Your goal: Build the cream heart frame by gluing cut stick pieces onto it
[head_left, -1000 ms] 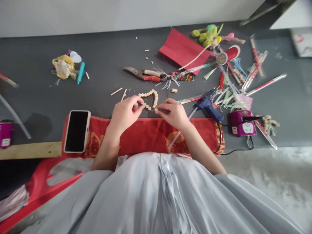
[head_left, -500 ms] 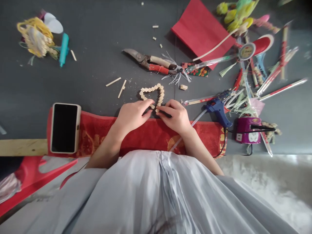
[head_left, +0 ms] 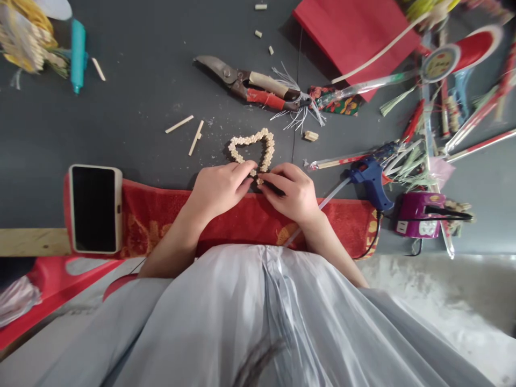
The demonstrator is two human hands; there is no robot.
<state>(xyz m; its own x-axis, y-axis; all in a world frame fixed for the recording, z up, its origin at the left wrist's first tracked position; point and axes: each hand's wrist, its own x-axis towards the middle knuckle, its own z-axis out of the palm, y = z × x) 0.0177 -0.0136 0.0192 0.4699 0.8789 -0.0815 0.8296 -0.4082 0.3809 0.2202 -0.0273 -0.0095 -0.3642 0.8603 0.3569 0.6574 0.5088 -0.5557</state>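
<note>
A cream, knobbly heart-shaped braid (head_left: 267,152), like plaited straw, lies on the dark table close to the red towel. My left hand (head_left: 226,185) pinches its lower left end between thumb and index finger. On the other side, my right hand (head_left: 292,191) grips the lower right end with its fingertips. The two ends sit side by side at the heart's point; whether they touch is hard to tell. Both wrists rest over the red towel (head_left: 234,226) along the table edge. Beyond the heart lie pruning shears (head_left: 258,88) with red tape on one handle.
A phone-like device (head_left: 95,209) lies on the towel's left end. At right are a blue glue gun (head_left: 368,180), a purple power socket (head_left: 419,215), a red thread spool (head_left: 475,49) and red paper (head_left: 355,32). Short straw pieces (head_left: 196,138) and a teal pen-like tool (head_left: 78,56) lie leftward.
The camera view has come nearer the table, so surrounding objects look larger and further outward. Both hands keep hold of the heart's ends, with little visible movement.
</note>
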